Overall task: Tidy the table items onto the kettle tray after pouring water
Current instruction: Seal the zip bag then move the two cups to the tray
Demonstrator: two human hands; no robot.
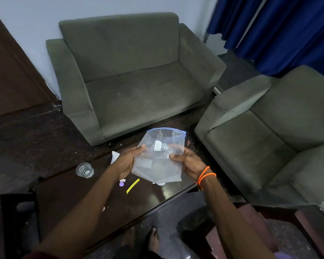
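Both my hands hold a clear plastic zip bag [160, 157] with a blue top strip above the dark table [94, 199]. My left hand [126, 161] grips its left edge, and my right hand [190, 163] grips its right edge with the thumb on top. Small white pieces show through the bag. A glass of water [84, 170] stands on the table at the left. A yellow strip [132, 186], a small purple cap [121, 184] and white paper scraps [114, 157] lie on the table under my arms. No kettle tray is in view.
A grey two-seat sofa [135, 81] stands beyond the table and a grey armchair [269, 143] at the right. Blue curtains [288, 30] hang at the top right. A dark chair [15, 212] is at the left, and my bare feet [153, 238] rest on the floor below.
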